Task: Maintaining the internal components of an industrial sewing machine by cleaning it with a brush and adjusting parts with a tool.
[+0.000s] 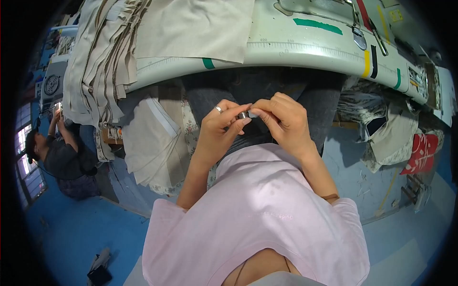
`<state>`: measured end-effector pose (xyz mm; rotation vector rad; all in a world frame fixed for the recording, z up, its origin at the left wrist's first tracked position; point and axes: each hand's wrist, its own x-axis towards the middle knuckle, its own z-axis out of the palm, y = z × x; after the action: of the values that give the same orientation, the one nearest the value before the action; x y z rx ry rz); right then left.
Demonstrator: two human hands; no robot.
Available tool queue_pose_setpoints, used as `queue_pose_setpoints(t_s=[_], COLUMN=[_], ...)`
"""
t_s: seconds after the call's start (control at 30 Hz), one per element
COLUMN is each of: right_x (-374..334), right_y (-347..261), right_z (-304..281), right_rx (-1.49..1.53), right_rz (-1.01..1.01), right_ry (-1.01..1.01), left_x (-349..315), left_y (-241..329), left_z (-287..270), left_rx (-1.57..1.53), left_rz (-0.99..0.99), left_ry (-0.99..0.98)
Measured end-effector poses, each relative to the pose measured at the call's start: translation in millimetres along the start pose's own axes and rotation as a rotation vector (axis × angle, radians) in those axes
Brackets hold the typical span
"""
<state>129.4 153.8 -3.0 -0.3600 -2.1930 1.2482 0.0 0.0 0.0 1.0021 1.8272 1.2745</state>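
Over my lap, between the fingertips of both hands, is a small round metal bobbin case (243,115). My left hand (220,125), with a ring on one finger, pinches it between thumb and index finger. My right hand (285,118) is closed too, its thumb and index finger pressed against the right side of the same piece. The fingertips partly cover the metal, and any thread on it is too fine to make out. Both hands are just in front of the pale sewing table's edge (224,66).
A thick stack of beige fabric pieces (102,62) hangs over the table's left end, beside a flat beige panel (191,28). Tweezers (378,38) lie at the right. More cloth (155,138) hangs below left. At far left another person (67,152) works.
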Motion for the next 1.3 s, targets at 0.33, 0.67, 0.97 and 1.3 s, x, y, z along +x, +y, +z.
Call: queue_pose_setpoints(t_s=[0.33, 0.67, 0.97, 1.3], right_x=[4.8, 23.7, 22.5, -23.9], right_y=[4.5, 4.2, 16.4, 46.2], right_z=[-4.4, -4.3, -13.2, -38.3], right_rx=[0.157, 0.002, 0.043, 0.049], right_rz=[0.233, -0.205, 0.119, 0.381], right_ry=[0.108, -0.034, 0.227, 0.336], left_x=[2.0, 4.1, 7.8, 11.8], left_y=[5.3, -4.4, 14.1, 17.5], left_z=[-3.1, 0.5, 11.4, 12.2], left_rx=[-0.089, 0.039, 0.225, 0.282], left_rz=[-0.041, -0.124, 0.110, 0.142], left_ry=[-0.043, -0.180, -0.031, 0.012])
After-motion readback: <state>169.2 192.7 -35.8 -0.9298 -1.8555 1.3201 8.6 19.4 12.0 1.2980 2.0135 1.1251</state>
